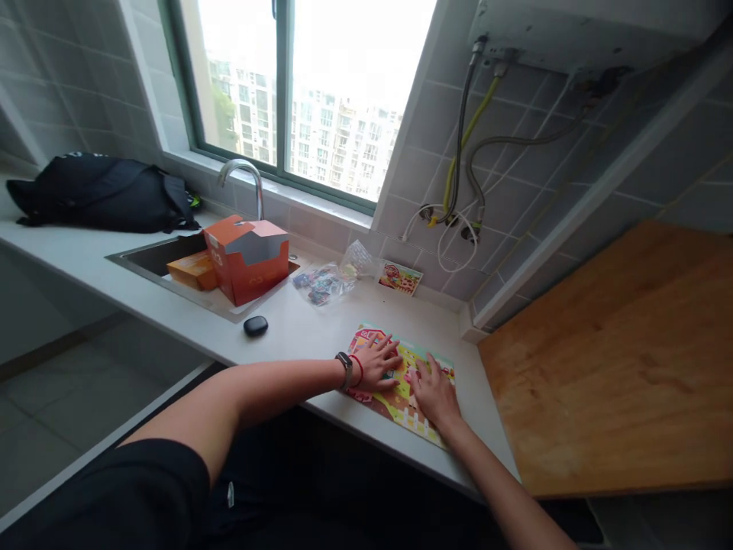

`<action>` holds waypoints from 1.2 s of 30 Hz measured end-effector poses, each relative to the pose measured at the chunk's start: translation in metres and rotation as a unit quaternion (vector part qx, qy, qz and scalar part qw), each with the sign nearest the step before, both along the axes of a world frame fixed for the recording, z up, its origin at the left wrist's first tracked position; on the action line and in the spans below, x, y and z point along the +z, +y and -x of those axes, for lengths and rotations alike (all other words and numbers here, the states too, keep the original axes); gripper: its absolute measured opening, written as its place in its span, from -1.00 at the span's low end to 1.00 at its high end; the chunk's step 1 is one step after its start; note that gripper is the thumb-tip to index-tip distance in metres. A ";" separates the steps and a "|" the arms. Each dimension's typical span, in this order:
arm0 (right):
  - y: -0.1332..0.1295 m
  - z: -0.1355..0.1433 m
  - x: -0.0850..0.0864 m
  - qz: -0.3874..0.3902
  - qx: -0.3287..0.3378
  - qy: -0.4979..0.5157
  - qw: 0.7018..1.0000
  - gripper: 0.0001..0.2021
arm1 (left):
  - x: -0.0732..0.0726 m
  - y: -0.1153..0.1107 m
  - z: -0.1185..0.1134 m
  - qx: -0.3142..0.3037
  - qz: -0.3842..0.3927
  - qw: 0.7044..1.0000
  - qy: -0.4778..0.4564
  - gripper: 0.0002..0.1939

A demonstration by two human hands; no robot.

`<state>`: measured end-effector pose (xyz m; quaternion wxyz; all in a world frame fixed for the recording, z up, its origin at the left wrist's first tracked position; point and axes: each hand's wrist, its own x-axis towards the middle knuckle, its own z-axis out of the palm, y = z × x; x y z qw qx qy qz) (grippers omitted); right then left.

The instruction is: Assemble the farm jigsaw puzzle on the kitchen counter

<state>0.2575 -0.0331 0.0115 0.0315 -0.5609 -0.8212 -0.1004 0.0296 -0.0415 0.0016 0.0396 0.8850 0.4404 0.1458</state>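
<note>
A colourful farm-scene board lies flat on the white counter near its front edge. My left hand, with a dark watch and a red string at the wrist, rests on the board's left part, fingers spread. On the right part lies my right hand, its fingers apart and pointing away from me. Its fingertips are beside a small pink figure, partly hidden, near the board's middle. Neither hand visibly grips anything. Behind the board, a small picture card leans against the tiled wall.
Clear plastic bags with colourful pieces lie left of the card. An orange box and a smaller orange box stand at the sink, below a faucet. A black case, a black bag and a wooden panel surround the counter area.
</note>
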 end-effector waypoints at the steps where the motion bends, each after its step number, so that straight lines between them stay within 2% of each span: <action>1: 0.000 -0.001 -0.002 -0.006 0.011 -0.010 1.000 -0.57 | 0.001 -0.001 0.001 -0.011 -0.010 1.000 -0.005 -0.38; 4: 0.003 -0.006 -0.007 -0.039 0.064 -0.025 0.997 -0.63 | 0.002 -0.001 0.003 -0.034 -0.034 0.999 -0.021 -0.51; 6: 0.004 -0.007 -0.008 -0.059 0.134 -0.031 0.989 -0.69 | 0.001 0.004 0.005 -0.034 -0.043 0.998 -0.038 -0.57; 10: 0.002 -0.004 -0.005 -0.084 0.271 -0.048 0.958 -0.72 | 0.001 0.033 0.012 -0.012 -0.046 0.996 -0.076 -0.64; 16: 0.012 -0.003 0.002 -0.070 0.315 -0.012 0.946 -0.64 | 0.001 0.091 0.037 0.008 -0.022 0.993 -0.119 -0.71; 20: 0.044 0.011 0.020 -0.044 0.353 0.078 0.931 -0.70 | -0.004 0.104 0.055 0.013 -0.012 0.990 -0.143 -0.75; 23: 0.084 0.050 0.041 -0.043 0.277 0.218 0.935 -0.72 | -0.005 0.103 0.062 0.033 -0.010 0.987 -0.155 -0.73; 25: 0.114 0.089 0.054 0.000 0.230 0.300 0.926 -0.70 | -0.004 0.101 0.063 0.053 -0.009 0.986 -0.157 -0.71; 26: 0.129 0.111 0.059 0.048 0.219 0.328 0.918 -0.70 | -0.004 0.100 0.063 0.060 -0.005 0.987 -0.152 -0.73; 28: 0.158 0.152 0.063 0.207 0.177 0.347 0.897 -0.76 | -0.005 0.100 0.064 0.075 0.002 0.987 -0.139 -0.77; 29: 0.171 0.171 0.062 0.316 0.125 0.355 0.871 -0.76 | -0.005 0.100 0.065 0.082 0.005 0.988 -0.133 -0.78; 30: 0.183 0.187 0.060 0.423 0.060 0.366 0.827 -0.73 | -0.005 0.101 0.066 0.086 0.008 0.988 -0.128 -0.77; 33: 0.207 0.220 0.045 0.508 -0.001 0.375 0.775 -0.64 | -0.002 0.105 0.069 0.073 0.015 0.990 -0.119 -0.73; 36: 0.213 0.239 0.032 0.528 -0.023 0.399 0.749 -0.59 | -0.002 0.105 0.068 0.038 0.026 0.992 -0.118 -0.72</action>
